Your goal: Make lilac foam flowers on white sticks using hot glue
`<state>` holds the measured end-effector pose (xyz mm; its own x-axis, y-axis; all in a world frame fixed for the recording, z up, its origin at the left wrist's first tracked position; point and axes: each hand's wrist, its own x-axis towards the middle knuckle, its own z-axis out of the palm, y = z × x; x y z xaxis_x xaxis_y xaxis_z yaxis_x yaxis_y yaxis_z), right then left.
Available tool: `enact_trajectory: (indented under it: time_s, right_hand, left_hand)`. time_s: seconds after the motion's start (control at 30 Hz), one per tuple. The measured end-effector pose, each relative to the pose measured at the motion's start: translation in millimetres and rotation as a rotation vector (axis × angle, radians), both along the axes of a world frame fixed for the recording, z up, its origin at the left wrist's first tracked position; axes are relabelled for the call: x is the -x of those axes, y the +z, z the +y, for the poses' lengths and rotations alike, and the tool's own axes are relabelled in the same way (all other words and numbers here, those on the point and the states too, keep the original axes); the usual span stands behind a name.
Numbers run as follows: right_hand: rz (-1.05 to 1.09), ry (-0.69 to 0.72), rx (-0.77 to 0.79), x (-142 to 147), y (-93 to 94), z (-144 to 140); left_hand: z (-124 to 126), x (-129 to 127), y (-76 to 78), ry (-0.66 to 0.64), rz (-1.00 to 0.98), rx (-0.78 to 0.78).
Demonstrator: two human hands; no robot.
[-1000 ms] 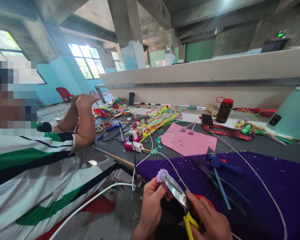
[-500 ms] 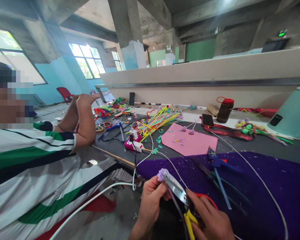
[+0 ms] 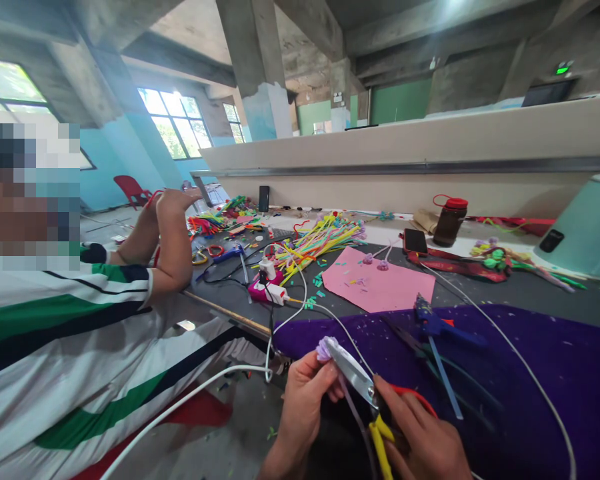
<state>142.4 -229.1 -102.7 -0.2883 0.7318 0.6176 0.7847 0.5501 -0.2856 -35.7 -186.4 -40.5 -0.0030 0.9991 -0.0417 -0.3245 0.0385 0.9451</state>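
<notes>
My left hand (image 3: 303, 410) pinches a small lilac fuzzy flower (image 3: 323, 348) on a thin stem at the table's near edge. My right hand (image 3: 423, 440) grips scissors (image 3: 353, 377) with red and yellow handles. The steel blades point up-left and their tips touch the flower. Both hands hover over a purple cloth (image 3: 530, 393) spread on the dark table.
A co-worker in a green and white striped shirt (image 3: 65, 347) sits at my left with raised hands. On the table lie a pink sheet (image 3: 380, 287), coloured pipe cleaners (image 3: 315, 243), a blue glue gun (image 3: 430, 323), a power strip (image 3: 265, 290), a phone (image 3: 415, 240), a brown bottle (image 3: 447, 220) and white cables.
The scissors blades have closed a little on the flower and my right hand shifted slightly. The co-worker's head and hands moved slightly.
</notes>
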Motion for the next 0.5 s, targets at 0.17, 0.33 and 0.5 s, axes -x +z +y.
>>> enact_trajectory:
  time_s: [0.17,0.33,0.5]
  right_hand:
    - [0.031,0.007,0.000,-0.8,-2.0,0.7]
    - [0.187,0.081,0.068,1.7,-1.2,-1.3]
    - [0.473,0.053,0.225,3.4,4.1,-6.6]
  left_hand:
    - [0.2,3.4,-1.8,0.016,0.036,-0.020]
    - [-0.2,6.6,-2.5,0.028,0.040,-0.017]
    - [0.3,8.0,-1.1,0.037,-0.023,0.035]
